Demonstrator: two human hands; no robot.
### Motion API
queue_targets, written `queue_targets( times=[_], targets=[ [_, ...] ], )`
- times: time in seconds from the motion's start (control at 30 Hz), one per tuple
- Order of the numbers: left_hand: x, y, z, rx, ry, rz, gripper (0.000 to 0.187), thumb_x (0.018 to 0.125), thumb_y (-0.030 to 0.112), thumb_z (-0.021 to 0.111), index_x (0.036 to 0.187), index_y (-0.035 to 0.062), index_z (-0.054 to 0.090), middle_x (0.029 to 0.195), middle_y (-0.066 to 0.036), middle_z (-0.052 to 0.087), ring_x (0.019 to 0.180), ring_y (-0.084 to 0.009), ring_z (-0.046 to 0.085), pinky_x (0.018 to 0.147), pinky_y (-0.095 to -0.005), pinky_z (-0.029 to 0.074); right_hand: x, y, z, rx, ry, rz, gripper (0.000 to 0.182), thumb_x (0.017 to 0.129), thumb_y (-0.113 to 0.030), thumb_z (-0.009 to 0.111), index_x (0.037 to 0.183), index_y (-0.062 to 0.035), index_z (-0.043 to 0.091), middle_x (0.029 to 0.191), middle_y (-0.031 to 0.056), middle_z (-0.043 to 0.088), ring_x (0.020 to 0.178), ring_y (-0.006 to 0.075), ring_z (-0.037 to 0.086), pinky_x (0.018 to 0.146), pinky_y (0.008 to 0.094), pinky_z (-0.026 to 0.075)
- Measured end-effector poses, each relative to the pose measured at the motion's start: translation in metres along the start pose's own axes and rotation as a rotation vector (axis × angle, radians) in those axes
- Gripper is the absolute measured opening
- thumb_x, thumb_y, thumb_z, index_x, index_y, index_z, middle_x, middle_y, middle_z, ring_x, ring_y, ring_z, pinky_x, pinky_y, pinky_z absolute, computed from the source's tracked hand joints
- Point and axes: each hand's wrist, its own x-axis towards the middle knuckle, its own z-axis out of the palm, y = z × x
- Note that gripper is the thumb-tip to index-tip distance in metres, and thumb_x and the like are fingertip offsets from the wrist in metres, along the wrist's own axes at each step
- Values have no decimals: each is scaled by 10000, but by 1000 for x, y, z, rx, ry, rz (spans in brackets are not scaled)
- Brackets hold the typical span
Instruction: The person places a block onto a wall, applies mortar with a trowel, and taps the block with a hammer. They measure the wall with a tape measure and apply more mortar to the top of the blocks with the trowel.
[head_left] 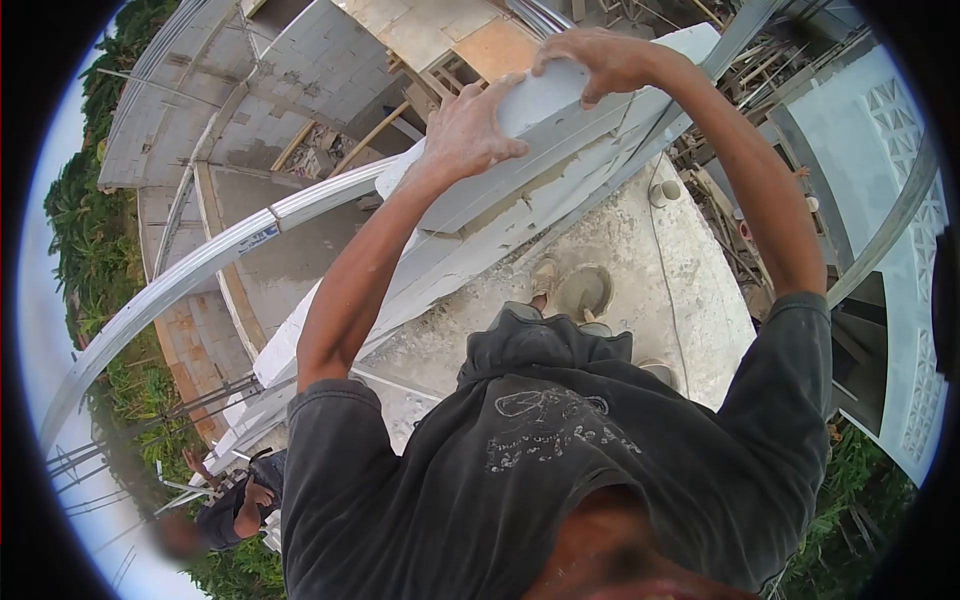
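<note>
A pale lightweight concrete block [543, 98] sits on top of the white block wall [480, 240] in front of my body. My left hand [468, 132] is at its left part, fingers over the top and thumb on the near face. My right hand [605, 62] grips the right end, its fingers curved over the edge and thumb pointing down. Both hands look dusty with whitish powder. The block's far side is hidden. Smears of grey mortar [520, 207] show on the near face of the wall below.
A long metal bar [330, 190] runs along the wall. By my feet, a bucket [583, 291] stands on the concrete slab [705, 300], with a pale cylinder [664, 193] and a cable [662, 250]. Lower left, another person [240, 508] is by the wall. Ground lies far below.
</note>
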Motion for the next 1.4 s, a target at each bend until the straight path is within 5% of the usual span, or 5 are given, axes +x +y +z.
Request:
queue_targets(
  times=[1.17, 1.4],
  targets=[
    [-2, 2, 57, -33, -98, -103, 946, 662, 418, 860, 1488, 229, 438, 1188, -175, 569, 1145, -390, 528, 952, -509, 413, -1, 9, 52, -65, -81, 46, 663, 616, -56, 839, 1221, -167, 592, 1320, 24, 580, 1271, 270, 512, 1057, 432, 433],
    [-35, -32, 50, -216, -37, 2, 1059, 648, 418, 866, 1532, 180, 334, 1379, -194, 482, 1289, -375, 475, 1075, -512, 372, -2, 8, 54, -11, -79, 79, 672, 625, -25, 825, 1235, -153, 574, 1324, 71, 566, 1270, 295, 509, 1067, 433, 430]
  ],
)
